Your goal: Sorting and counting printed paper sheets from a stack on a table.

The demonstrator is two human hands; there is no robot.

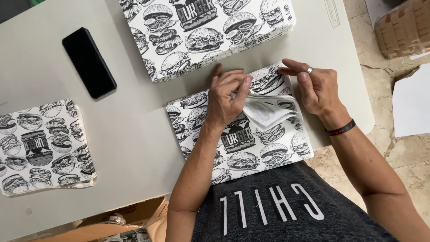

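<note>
A square sheet of white paper printed with black burger drawings [244, 145] lies on the grey table in front of me. My left hand [228, 96] pinches its lifted upper corner and curls it over, showing the plain underside [268, 110]. My right hand [316, 87], with a ring on one finger and a dark band on the wrist, rests its fingertips on the sheet's far right corner. Both hands hold the same sheet.
A thick stack of the same printed sheets [201, 33] lies at the back of the table [130, 134]. A smaller pile [42, 148] sits at the left. A black phone [88, 62] lies between them. Cardboard boxes stand below the near edge [121, 224] and on the floor at right [403, 27].
</note>
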